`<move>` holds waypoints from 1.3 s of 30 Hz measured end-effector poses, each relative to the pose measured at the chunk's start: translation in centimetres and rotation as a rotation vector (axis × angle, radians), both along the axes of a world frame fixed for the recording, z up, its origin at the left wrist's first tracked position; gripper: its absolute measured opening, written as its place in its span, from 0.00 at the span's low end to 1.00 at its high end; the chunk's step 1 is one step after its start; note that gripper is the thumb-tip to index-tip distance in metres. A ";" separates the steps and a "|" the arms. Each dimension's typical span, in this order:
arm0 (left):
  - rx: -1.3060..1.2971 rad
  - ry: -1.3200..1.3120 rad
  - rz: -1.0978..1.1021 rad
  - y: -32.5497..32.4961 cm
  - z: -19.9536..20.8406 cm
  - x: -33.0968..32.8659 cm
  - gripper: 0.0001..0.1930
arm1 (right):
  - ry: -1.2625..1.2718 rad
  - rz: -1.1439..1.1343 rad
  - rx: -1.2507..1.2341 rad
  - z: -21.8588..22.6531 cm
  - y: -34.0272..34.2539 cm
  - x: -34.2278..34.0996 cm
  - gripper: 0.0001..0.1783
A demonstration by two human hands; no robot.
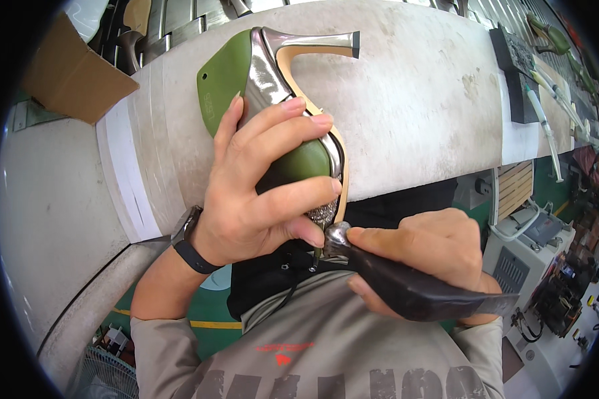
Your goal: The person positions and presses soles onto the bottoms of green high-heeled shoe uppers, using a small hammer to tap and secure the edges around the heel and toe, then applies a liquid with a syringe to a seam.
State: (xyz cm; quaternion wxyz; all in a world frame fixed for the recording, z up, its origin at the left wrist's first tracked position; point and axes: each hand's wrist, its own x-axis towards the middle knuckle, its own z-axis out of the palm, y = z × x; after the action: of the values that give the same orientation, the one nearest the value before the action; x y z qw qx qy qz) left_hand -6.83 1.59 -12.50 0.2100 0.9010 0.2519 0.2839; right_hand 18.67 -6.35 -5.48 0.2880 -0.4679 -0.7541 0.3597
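Item: one high-heeled shoe (266, 66), metallic upper, tan sole edge, fitted over a green last (225, 86); located from centre to 12 o'clock, over the pale surface (419, 100), toe toward 6 o'clock and past the surface's near edge, sole side facing 3 o'clock, slim heel (323, 43) projecting near 12 o'clock. Glittering patch (324, 213) near the toe.

Left hand (243, 196): just left of centre; fingers spread and curled over the shoe's side, gripping it, thumb by the toe. Dark wristwatch (188, 241) at 8 o'clock.

Right hand (439, 246): toward 4 o'clock; fingers closed around a black-handled tool (412, 286), forefinger extended to its rounded metal head. Head stands at the shoe's toe; exact contact cannot be told.

Surroundings: brown cardboard (73, 70), 10 o'clock; black blocks (514, 76), 2 o'clock; syringes (542, 116), between 2 and 3 o'clock; pale cabinet (512, 266), 4 o'clock.
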 end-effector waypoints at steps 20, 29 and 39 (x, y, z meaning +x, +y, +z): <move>0.159 0.208 -0.002 4.5 1.8 1.4 0.60 | 0.909 -0.539 0.153 0.4 -4.5 1.7 0.37; 0.087 0.207 0.017 4.5 1.5 2.1 0.57 | 0.316 -0.454 0.012 -2.7 -2.2 1.4 0.23; -0.029 0.209 -0.004 5.2 1.4 2.1 0.50 | 0.526 -0.005 -0.015 -2.8 4.5 4.7 0.25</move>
State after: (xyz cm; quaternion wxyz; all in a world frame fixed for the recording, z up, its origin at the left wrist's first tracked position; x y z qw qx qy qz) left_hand -4.75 6.75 -11.07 0.1963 0.9231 0.2748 0.1841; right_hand 23.33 -1.86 -8.25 0.4716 -0.3624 -0.6494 0.4739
